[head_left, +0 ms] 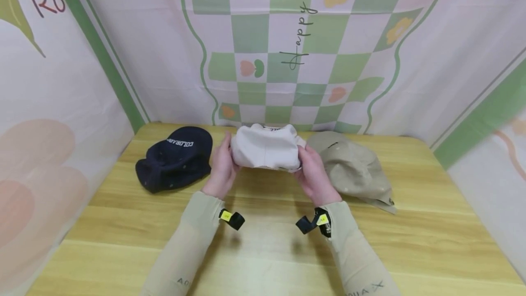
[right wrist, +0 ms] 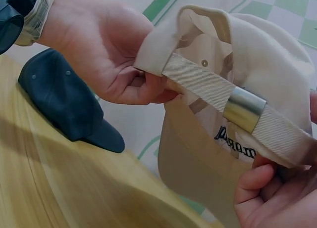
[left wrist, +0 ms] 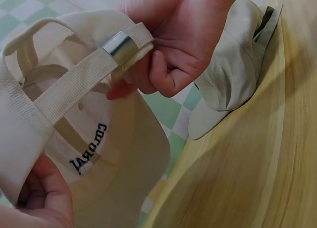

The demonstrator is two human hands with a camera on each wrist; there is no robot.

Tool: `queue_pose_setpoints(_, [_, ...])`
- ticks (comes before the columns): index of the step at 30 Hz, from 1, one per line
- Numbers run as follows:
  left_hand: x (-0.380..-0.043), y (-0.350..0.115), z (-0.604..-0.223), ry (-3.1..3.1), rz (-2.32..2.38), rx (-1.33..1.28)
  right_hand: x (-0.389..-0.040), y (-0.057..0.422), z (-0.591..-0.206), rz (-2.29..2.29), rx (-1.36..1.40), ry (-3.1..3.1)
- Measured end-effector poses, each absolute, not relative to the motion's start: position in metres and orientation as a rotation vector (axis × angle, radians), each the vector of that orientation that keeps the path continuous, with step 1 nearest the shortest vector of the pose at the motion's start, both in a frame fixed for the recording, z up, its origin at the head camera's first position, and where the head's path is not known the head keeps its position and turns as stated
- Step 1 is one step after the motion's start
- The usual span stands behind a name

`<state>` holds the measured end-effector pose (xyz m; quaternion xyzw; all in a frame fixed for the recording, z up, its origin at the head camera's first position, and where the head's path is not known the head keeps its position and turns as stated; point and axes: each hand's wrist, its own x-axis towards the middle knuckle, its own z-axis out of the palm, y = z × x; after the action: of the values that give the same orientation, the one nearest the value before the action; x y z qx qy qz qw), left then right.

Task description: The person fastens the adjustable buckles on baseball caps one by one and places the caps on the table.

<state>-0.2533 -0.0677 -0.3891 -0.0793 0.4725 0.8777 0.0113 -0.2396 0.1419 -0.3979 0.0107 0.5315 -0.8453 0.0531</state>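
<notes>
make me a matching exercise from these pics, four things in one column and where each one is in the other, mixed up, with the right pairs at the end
Things
1. navy cap
2. off-white cap
3. khaki cap
4. metal buckle

Places
a. on the table, on the right hand's side
b. on a fabric strap across a cap's back opening
c. on the table, on the left hand's side
d. held between both hands

Right pairs: 1-c, 2-d, 3-a, 4-b
</notes>
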Motion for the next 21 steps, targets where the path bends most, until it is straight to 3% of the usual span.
queue_pose_setpoints(12, [-0.2534, -0.0703, -0.3918, 1.471, 2.772, -0.13, -0.2416, 0.1416, -0.3959, -2.602, 0.108, 1.674])
queue_pose_setpoints(21, [-0.2533, -0.0755, -0.3893, 1.563, 2.736, -0.018, -0.2412, 0.1453, -0.3963, -2.57, 0.004, 1.675])
